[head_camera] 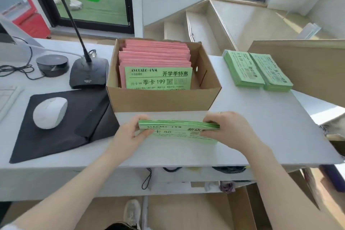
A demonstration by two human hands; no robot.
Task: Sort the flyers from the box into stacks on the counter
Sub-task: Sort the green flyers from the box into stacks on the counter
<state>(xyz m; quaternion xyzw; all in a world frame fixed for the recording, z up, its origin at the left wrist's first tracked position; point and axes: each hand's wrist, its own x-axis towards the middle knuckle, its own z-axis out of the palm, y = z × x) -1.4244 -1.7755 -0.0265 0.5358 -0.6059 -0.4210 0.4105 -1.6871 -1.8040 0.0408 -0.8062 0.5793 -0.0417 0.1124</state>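
An open cardboard box (164, 97) stands mid-counter, packed with upright pink flyers (156, 52) and one green flyer (158, 78) at the front. On the white counter (261, 127) just in front of the box lies a stack of green flyers (177, 132). My left hand (130, 134) grips the stack's left end and my right hand (225, 129) grips its right end. Two more green flyer stacks (242, 69) (273, 73) lie side by side to the right of the box.
Left of the box sit a gooseneck microphone base (88, 73), a round black device (52, 65), and a white mouse (50, 112) on a black mat (74, 127). A cardboard panel (308, 69) stands at the right.
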